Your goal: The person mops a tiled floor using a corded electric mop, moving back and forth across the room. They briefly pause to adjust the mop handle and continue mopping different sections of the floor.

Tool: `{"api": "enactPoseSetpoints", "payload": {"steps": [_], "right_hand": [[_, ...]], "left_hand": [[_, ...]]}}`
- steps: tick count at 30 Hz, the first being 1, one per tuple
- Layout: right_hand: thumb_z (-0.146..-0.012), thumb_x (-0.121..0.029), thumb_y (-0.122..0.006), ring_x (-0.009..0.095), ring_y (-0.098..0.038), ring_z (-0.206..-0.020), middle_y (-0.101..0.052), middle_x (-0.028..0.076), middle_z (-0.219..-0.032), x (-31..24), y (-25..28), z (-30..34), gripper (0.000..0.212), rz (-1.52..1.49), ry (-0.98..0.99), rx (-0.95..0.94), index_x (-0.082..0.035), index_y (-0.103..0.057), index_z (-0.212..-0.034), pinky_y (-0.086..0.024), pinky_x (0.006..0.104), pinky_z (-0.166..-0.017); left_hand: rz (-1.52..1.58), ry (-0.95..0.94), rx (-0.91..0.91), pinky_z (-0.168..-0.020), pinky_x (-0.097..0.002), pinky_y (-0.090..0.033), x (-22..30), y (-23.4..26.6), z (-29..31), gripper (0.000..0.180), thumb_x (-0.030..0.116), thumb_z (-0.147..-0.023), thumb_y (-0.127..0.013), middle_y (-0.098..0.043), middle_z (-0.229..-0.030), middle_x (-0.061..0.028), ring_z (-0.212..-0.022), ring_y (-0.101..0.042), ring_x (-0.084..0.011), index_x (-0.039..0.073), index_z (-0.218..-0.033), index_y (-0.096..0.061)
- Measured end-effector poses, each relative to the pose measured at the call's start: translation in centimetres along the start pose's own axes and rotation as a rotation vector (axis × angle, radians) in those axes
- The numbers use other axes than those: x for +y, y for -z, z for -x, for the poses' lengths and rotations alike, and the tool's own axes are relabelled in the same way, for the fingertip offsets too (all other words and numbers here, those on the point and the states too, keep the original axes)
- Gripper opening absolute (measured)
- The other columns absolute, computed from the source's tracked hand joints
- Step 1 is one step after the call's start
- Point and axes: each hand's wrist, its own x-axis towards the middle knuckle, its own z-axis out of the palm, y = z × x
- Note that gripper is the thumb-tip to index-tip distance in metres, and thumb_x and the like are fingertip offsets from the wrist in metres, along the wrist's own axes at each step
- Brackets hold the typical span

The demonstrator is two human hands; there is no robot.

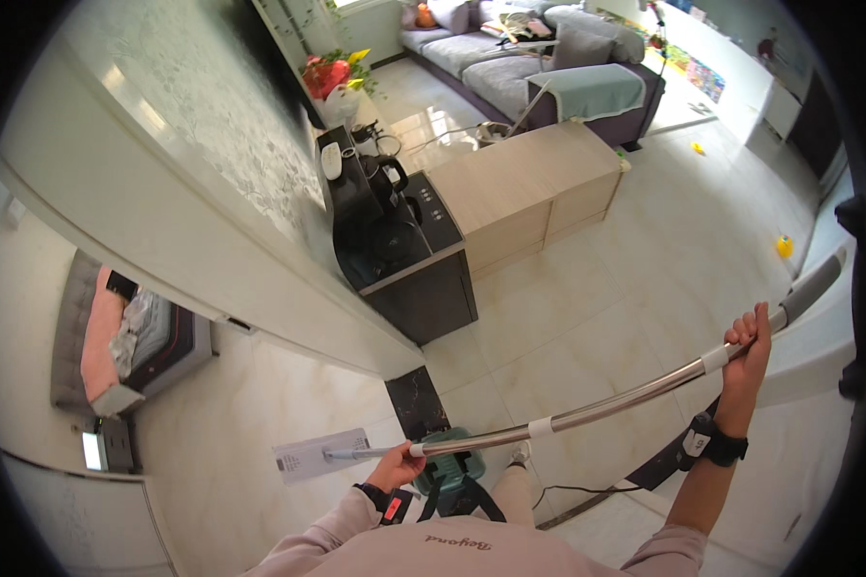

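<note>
A long metal-poled flat mop (625, 394) lies across in front of me, its pole bowed by the lens. My left hand (396, 467) is closed round the lower pole, close to the grey flat mop head (308, 455). Higher up, near the dark grey grip (816, 287), my right hand (749, 351) wraps the pole. The mop head shows at the left, over the pale floor of a doorway. Beneath the pole, close to my body, is a green box-like container (449, 460) with dark straps, partly hidden.
A black tea cabinet (419, 298) with a kettle (383, 178) stands ahead, beside a light wood cabinet (529, 192). Behind are a grey sofa (510, 72) and a yellow toy (784, 246) on the floor. A bed (149, 337) shows through the left doorway. A dark cable (587, 489) runs near my foot.
</note>
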Motion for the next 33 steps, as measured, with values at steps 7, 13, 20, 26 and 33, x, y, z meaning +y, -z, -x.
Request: {"api": "enactPoseSetpoints", "payload": {"steps": [7, 13, 20, 26, 33], "right_hand": [[-0.086, -0.022, -0.061, 0.005, -0.033, -0.05, -0.034, -0.005, -0.058, -0.3, 6.0, -7.2, 0.015, -0.022, -0.078, 0.041, -0.01, -0.053, -0.084, -0.033, 0.0194, -0.047], [-0.086, -0.018, -0.06, 0.007, -0.035, -0.052, -0.035, -0.004, -0.058, -1.1, 9.6, -10.9, 0.022, 0.071, -0.165, 0.051, -0.011, -0.043, -0.074, -0.035, 0.0201, -0.048], [-0.091, -0.016, -0.049, 0.01, -0.028, -0.049, -0.025, -0.003, -0.054, -4.6, 10.2, -13.4, 0.029, 0.205, -0.353, 0.032, -0.012, -0.033, -0.067, -0.034, 0.0244, -0.049], [-0.092, -0.02, -0.049, 0.01, -0.03, -0.048, -0.028, -0.003, -0.051, -6.6, 10.9, -14.6, 0.033, 0.254, -0.448, 0.15, -0.012, -0.034, -0.064, -0.034, 0.0243, -0.05], [-0.089, -0.019, -0.054, 0.011, -0.037, -0.046, -0.032, -0.003, -0.05, -9.0, 15.3, -15.1, 0.029, 0.399, -0.386, 0.306, -0.012, -0.037, -0.065, -0.038, 0.0241, -0.05]], "left_hand": [[0.147, -0.087, -0.023, -0.068, -0.038, -0.052, -5.9, -2.6, 1.9, 0.017, 0.018, -0.09, -0.051, -0.058, -0.093, -0.0101, -0.082, -0.058, -0.0243, 0.003, -0.098, -0.051], [0.15, -0.126, -0.341, -0.078, -0.0414, -0.05, -11.2, -5.2, 2.5, 0.018, 0.02, -0.089, -0.054, -0.055, -0.093, -0.0121, -0.087, -0.055, -0.0254, 0.003, -0.096, -0.054], [0.251, -0.091, -0.174, -0.079, -0.0379, -0.05, -14.2, -6.6, 0.8, 0.015, 0.017, -0.087, -0.053, -0.055, -0.093, -0.0105, -0.089, -0.056, -0.0243, 0.003, -0.093, -0.052], [0.368, 0.02, -0.09, -0.073, -0.0368, -0.051, -15.4, -6.9, -2.5, 0.015, 0.019, -0.086, -0.053, -0.058, -0.086, -0.0089, -0.08, -0.058, -0.0236, 0.004, -0.09, -0.054], [0.26, 0.17, -0.03, -0.072, -0.0408, -0.051, -19.1, -6.6, -6.2, 0.014, 0.017, -0.085, -0.056, -0.058, -0.09, -0.0105, -0.082, -0.058, -0.0252, 0.005, -0.093, -0.054]]}}
